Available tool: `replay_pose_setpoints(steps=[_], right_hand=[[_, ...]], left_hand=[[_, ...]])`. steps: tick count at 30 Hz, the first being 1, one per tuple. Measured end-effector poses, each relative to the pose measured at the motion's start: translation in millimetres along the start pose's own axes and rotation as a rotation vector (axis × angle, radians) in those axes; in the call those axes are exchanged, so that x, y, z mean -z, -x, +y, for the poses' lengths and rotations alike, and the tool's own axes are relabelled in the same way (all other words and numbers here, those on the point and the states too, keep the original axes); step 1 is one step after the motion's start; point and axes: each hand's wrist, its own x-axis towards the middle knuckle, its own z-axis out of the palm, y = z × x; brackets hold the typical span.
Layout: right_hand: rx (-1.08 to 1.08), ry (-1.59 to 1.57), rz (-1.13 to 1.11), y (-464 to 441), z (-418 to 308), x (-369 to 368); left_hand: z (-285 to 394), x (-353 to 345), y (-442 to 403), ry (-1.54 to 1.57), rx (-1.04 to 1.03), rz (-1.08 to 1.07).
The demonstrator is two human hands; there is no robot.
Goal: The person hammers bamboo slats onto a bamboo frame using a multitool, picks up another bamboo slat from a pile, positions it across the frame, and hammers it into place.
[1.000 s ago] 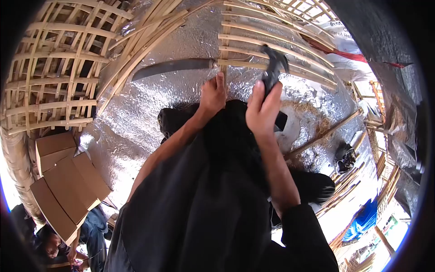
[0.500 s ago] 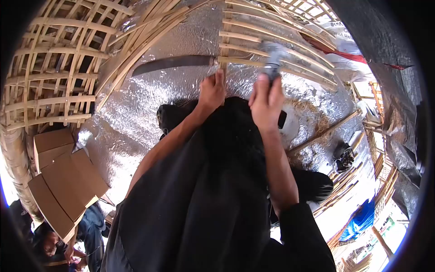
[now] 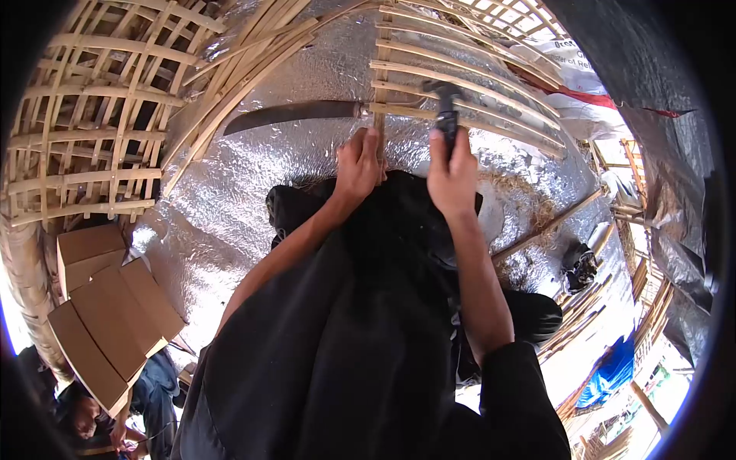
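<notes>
My right hand [image 3: 452, 172] is wrapped round the dark handle of a hammer [image 3: 447, 115], whose slightly blurred head lies over the lower slats of a bamboo frame [image 3: 468, 77]. My left hand [image 3: 358, 165] is closed on an upright bamboo strip [image 3: 379, 142] at the frame's left edge, below the lowest slats. Just above that hand lies a long dark curved blade [image 3: 295, 113], its right end close to the strip. The slats run rightward from the upright strip.
Woven bamboo lattice [image 3: 84, 115] and loose strips [image 3: 230, 96] lie at the left on silvery sheeting [image 3: 222, 222]. Cardboard boxes [image 3: 115, 322] stand lower left, near another person [image 3: 157, 399]. A pole [image 3: 548, 226] and a black bag [image 3: 580, 266] are at the right.
The hammer has moved left and its head is lower than before, nearer the upright strip. My left hand stays by the strip, its fingers slightly shifted.
</notes>
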Motion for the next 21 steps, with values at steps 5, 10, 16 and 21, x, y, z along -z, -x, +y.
replay_pose_setpoints(steps=[5,10,16,21], right_hand=[[0.038,-0.034,-0.080,7.0,4.9,-18.9],[-0.007,-0.025,-0.101,8.5,-8.4,-9.0],[0.042,0.148,-0.157,19.7,5.8,-31.6],[-0.060,-0.095,0.031,24.0,-12.0,-28.6]], left_hand=[[-6.2,-5.7,9.9,0.303,0.145,-0.168],[-15.1,-6.3,7.2,0.406,0.184,-0.144],[-29.7,-13.7,5.8,0.500,0.216,-0.068],[-31.7,-4.3,9.8,0.571,0.201,-0.141]])
